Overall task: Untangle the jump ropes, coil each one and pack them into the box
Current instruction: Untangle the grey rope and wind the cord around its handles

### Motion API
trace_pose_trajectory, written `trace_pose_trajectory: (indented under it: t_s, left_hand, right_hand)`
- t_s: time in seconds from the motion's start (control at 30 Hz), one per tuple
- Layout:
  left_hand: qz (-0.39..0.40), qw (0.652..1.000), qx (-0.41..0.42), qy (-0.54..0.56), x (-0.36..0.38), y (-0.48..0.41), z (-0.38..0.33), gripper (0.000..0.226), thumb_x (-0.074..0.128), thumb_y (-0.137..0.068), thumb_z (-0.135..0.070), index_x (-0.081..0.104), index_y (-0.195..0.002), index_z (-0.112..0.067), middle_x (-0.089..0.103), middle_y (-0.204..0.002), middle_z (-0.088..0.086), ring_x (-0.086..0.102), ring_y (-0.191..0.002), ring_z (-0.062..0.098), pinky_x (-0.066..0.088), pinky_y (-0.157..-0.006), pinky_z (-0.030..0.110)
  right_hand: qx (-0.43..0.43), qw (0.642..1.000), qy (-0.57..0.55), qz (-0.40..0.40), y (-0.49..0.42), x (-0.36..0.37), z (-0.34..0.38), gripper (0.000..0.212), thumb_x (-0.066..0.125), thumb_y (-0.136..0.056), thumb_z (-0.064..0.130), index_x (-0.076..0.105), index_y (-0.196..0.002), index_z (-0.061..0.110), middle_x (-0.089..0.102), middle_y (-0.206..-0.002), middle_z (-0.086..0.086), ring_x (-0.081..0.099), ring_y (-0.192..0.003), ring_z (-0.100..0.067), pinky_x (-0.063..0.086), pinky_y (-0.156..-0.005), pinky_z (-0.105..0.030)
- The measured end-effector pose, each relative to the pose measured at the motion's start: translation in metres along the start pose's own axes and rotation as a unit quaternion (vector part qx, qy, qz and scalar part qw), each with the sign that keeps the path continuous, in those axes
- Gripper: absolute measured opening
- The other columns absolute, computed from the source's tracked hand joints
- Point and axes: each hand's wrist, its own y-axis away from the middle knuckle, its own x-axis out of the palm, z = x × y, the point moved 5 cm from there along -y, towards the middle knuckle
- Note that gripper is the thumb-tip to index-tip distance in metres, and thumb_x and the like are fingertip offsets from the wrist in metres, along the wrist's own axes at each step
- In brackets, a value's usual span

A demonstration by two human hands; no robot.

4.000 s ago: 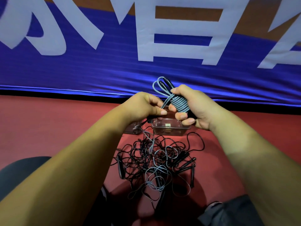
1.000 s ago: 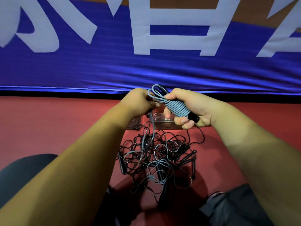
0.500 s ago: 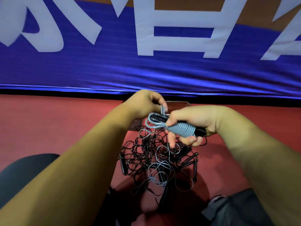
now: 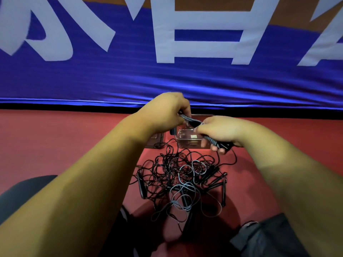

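My right hand point(image 4: 220, 132) curled tight round the coiled grey rope point(image 4: 209, 139), my left hand point(image 4: 167, 112) pinching its loop end, both over the clear box point(image 4: 187, 143) at the red floor's point(image 4: 55, 145) far edge, tangled ropes point(image 4: 178, 175) just nearer me.

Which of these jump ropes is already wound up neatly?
The grey-blue rope gripped by the left hand and right hand, wound tightly round black handles. The others lie loose in a tangled pile on the red floor.

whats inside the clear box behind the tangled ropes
The clear box shows only a small pale label; no rope in the visible part. The right hand, gripping the coiled grey rope, covers its right side, so that part can't be checked.
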Motion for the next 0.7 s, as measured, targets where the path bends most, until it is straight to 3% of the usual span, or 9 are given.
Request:
trace_pose_trajectory:
  t_s: [0.1, 0.17, 0.37, 0.47, 0.57, 0.7]
  left_hand:
    - [0.090, 0.994, -0.060, 0.002, 0.012, 0.002, 0.002, 0.016, 0.080, -0.088, -0.023, 0.070, -0.100, -0.028, 0.068, -0.091, -0.012, 0.063, -0.086, 0.010, 0.049, -0.076, 0.028]
    - [0.124, 0.988, -0.085, 0.038, 0.021, 0.003, 0.002, 0.013, 0.079, -0.090, -0.017, 0.069, -0.094, -0.024, 0.071, -0.087, -0.009, 0.063, -0.077, 0.008, 0.047, -0.070, 0.025]
    - [0.121, 0.976, -0.155, 0.092, 0.036, 0.006, 0.008, 0.007, 0.073, -0.093, -0.023, 0.075, -0.092, -0.016, 0.076, -0.082, 0.005, 0.067, -0.060, 0.017, 0.059, -0.061, 0.032]
    - [0.129, 0.943, -0.188, 0.244, 0.041, 0.009, 0.006, 0.010, 0.062, -0.102, -0.013, 0.071, -0.101, -0.009, 0.070, -0.076, 0.009, 0.062, -0.049, 0.015, 0.058, -0.049, 0.029]
    - [0.142, 0.905, -0.181, 0.358, 0.037, 0.012, 0.000, 0.009, 0.059, -0.104, -0.004, 0.067, -0.104, -0.008, 0.068, -0.072, 0.005, 0.067, -0.055, 0.009, 0.060, -0.057, 0.020]
    - [0.179, 0.912, -0.147, 0.340, 0.031, 0.015, 0.000, 0.009, 0.071, -0.096, -0.002, 0.065, -0.101, -0.007, 0.066, -0.074, 0.004, 0.066, -0.062, 0.013, 0.060, -0.061, 0.024]
  right_hand:
    - [-0.025, 0.997, -0.003, -0.071, -0.006, -0.010, -0.001, 0.020, 0.057, -0.108, 0.034, 0.057, -0.112, 0.014, 0.068, -0.092, -0.011, 0.057, -0.049, -0.017, 0.048, -0.046, -0.028]
    - [-0.047, 0.995, -0.007, -0.091, -0.007, -0.013, 0.002, 0.020, 0.059, -0.106, 0.036, 0.058, -0.113, 0.017, 0.066, -0.090, -0.009, 0.060, -0.053, -0.019, 0.051, -0.049, -0.031]
    - [-0.069, 0.991, -0.088, -0.067, 0.000, -0.005, 0.018, 0.028, 0.062, -0.097, 0.045, 0.063, -0.103, 0.018, 0.060, -0.085, -0.004, 0.055, -0.055, -0.018, 0.045, -0.050, -0.027]
    - [-0.055, 0.983, -0.153, -0.090, -0.002, -0.007, 0.018, 0.049, 0.056, -0.095, 0.068, 0.068, -0.097, 0.021, 0.065, -0.085, -0.005, 0.059, -0.057, -0.021, 0.048, -0.054, -0.030]
    - [-0.046, 0.981, -0.155, -0.107, -0.009, -0.009, 0.013, 0.062, 0.047, -0.098, 0.078, 0.068, -0.105, 0.020, 0.068, -0.091, -0.008, 0.061, -0.055, -0.023, 0.050, -0.051, -0.031]
    - [-0.045, 0.980, -0.153, -0.122, -0.013, -0.011, 0.010, 0.057, 0.047, -0.101, 0.071, 0.069, -0.097, 0.019, 0.068, -0.087, -0.009, 0.060, -0.052, -0.023, 0.050, -0.053, -0.032]
